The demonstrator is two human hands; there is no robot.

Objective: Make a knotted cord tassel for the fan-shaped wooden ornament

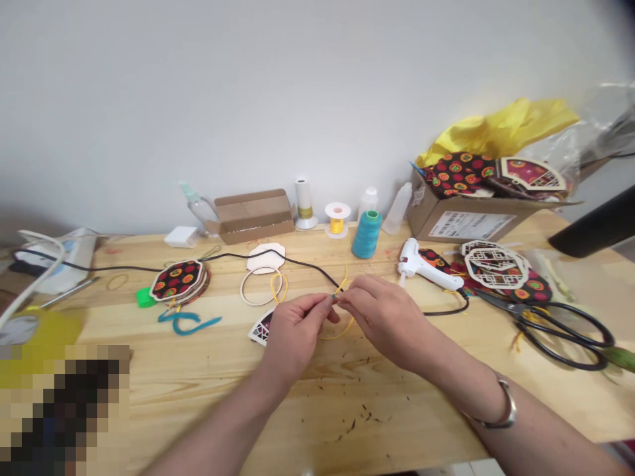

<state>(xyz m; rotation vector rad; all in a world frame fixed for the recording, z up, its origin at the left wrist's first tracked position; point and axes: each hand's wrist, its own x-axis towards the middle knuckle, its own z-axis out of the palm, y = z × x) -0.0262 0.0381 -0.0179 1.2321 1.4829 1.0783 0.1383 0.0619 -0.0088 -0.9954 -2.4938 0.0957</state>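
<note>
Through the head camera I look down on a pale wooden counter pushed against a plain, light grey wall. The wood shows a long grain, with dark flecks scattered over its near middle. At the centre, just above the surface, is a yellow cord, held between two bare hands. The left hand pinches it between thumb and finger; the right hand grips it just beside, fingers bunched. A tiny teal bit at the fingertips is too small for me to make out.

Along the wall I see, from left to right, a spray bottle, an open brown box, a yellow spool, a teal cone of thread and a carton heaped with patterned cloth. A black cable crosses the wood. On the right lie a white glue gun and black-handled scissors; on the left, a patterned stack beside a curl of teal yarn. Blocky pixels cover the lower left corner.
</note>
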